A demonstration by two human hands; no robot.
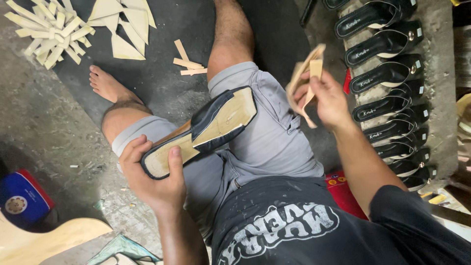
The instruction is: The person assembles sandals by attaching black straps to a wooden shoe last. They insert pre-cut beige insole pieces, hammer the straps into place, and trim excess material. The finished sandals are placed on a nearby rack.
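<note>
The left hand (154,179) grips an unfinished sandal (201,131) by its heel end, sole side up across the lap for access. Right of the sandal, the right hand (326,98) pinches 1 tan insole piece (305,78) (raised, seemingly for checking).

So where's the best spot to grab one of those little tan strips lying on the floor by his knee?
Pinch a strip across its narrow width near one end, coming straight down from above. It lies flat on the dark mat, long and thin, so only its slim sides offer fingers a hold. The three strips partly overlap, so the top one looks easiest to lift first.
</note>
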